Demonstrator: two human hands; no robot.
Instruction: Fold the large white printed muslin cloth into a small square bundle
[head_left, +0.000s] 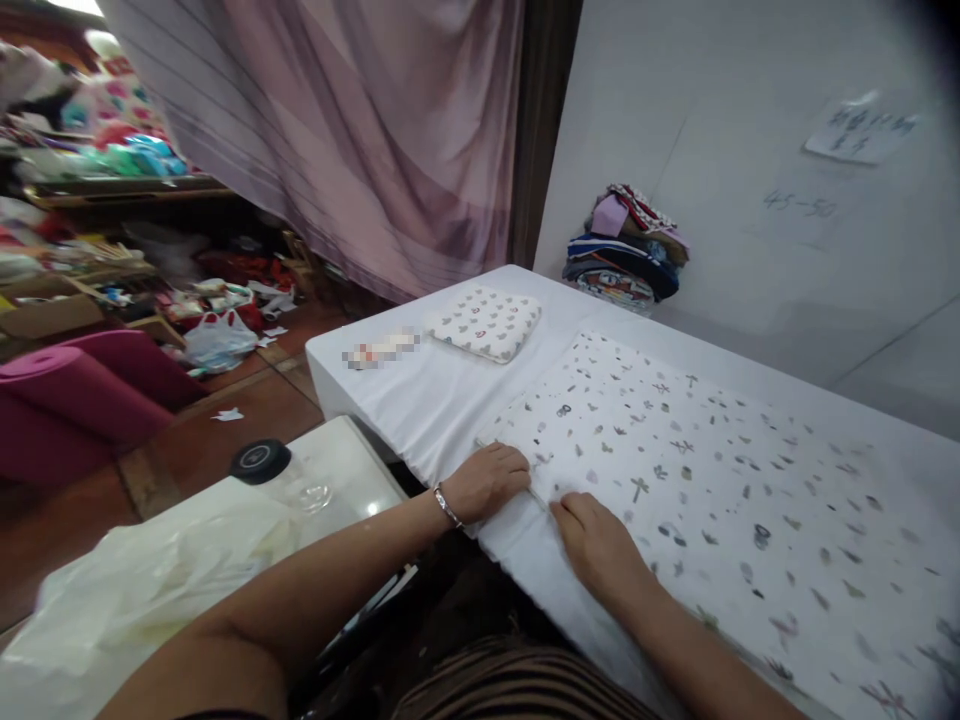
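**Printed cloth point(697, 480) spread on a white table point(412, 400)**

The printed cloth is laid across the right of the frame. Its near edge is touched at the centre by the left hand point(489, 482), fingers bent, and just lower right by the right hand point(600, 540), fingers curled. Whether cloth is gripped by either cannot be told. A patterned cushion point(484, 322) is set upper centre.
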